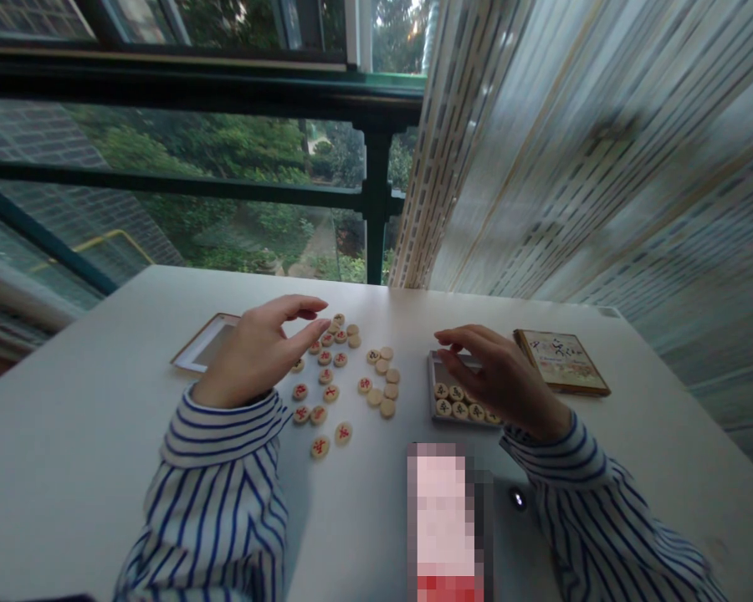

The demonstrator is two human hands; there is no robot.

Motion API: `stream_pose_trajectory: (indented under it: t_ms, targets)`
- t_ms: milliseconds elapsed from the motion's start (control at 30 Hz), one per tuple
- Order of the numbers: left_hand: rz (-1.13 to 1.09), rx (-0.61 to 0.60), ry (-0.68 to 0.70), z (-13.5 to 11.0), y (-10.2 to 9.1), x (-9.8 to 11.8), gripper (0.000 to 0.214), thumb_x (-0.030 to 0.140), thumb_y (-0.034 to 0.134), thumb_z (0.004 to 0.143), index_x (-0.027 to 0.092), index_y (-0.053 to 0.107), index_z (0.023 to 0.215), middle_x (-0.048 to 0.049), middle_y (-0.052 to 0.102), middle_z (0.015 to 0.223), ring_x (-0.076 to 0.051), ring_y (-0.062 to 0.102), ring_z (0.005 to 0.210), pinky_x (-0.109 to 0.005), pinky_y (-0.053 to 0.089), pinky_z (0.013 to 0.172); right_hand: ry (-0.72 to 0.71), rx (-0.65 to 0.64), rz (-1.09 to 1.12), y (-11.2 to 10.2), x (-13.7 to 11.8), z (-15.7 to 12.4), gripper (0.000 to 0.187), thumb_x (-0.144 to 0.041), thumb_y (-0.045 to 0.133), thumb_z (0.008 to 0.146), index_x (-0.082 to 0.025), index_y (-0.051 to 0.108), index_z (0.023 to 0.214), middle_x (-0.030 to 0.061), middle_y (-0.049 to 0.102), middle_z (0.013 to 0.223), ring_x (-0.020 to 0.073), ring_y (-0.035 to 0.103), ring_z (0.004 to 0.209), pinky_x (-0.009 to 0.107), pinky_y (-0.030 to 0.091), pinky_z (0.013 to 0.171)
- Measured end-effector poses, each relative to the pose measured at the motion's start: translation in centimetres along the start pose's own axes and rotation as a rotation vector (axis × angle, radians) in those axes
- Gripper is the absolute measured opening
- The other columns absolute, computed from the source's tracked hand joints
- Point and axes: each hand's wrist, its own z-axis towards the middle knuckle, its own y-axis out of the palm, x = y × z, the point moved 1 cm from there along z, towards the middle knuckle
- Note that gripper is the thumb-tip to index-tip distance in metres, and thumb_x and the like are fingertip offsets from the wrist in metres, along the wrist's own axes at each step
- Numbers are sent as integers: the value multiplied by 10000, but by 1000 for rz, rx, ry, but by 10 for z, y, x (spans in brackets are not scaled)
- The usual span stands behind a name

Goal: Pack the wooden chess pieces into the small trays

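Observation:
Xiangqi pieces [325,376], round and pale wooden, lie scattered mid-table, several showing red characters and others blank side up. Over their left edge hovers my left hand [257,347], its thumb and fingers apart, with nothing visible between them. My right hand [499,372] is above a shallow grey box [435,368]. Its thumb and fingertips are apart, and no piece shows in them. Rows of pieces with black characters [459,409] lie in the front of the box; my hand hides its right part.
A shallow lid or tray [188,355] lies behind my left hand. To the right is a flat decorated box [565,361]. A phone-like object with a blurred screen [443,518] lies at the front, beside a small dark shiny item [518,499]. Window and curtain [508,167] border the white table [88,418].

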Motion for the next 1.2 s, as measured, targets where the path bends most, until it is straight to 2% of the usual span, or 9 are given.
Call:
stream_pose_trajectory:
  t_ms: [200, 433, 667, 900, 1200]
  targets:
    - [18, -18, 6, 0, 0, -2, 386, 461, 493, 776, 218, 603, 1055, -53, 646, 1027, -203, 609, 867, -300, 508, 688, 6, -29, 4, 5, 3, -3, 200, -228, 499, 831, -165, 575, 1005, 61, 623, 907, 148, 583, 777, 304, 471, 734]
    - [38, -23, 67, 1, 2, -3, 363, 449, 494, 781, 222, 605, 1042, -36, 652, 1008, -191, 599, 894, -295, 483, 749, 21, -5, -1, 0, 6, -3, 212, -224, 510, 820, -158, 581, 1009, 63, 621, 880, 152, 581, 772, 300, 472, 717]
    - [63, -130, 114, 2, 7, -2, 429, 490, 472, 769, 219, 585, 1081, -57, 612, 1107, -212, 585, 934, -312, 483, 768, 70, 36, -11, -7, 6, -4, 215, -256, 508, 828, -171, 590, 1008, 49, 627, 852, 147, 592, 752, 279, 480, 680]
    - [73, -55, 142, 4, 5, -6, 391, 451, 467, 784, 201, 580, 1063, -74, 595, 1130, -229, 538, 1040, -333, 463, 826, 59, 28, 4, -8, -1, 5, 230, -268, 489, 835, -177, 588, 1022, 62, 625, 863, 162, 588, 766, 291, 483, 654]
    - [53, 55, 138, 5, 4, -4, 270, 391, 471, 796, 192, 628, 889, -61, 604, 1115, -208, 569, 974, -307, 466, 804, 38, 13, -2, 0, 7, 8, 221, -249, 500, 831, -166, 589, 1016, 56, 623, 856, 148, 584, 756, 292, 476, 692]
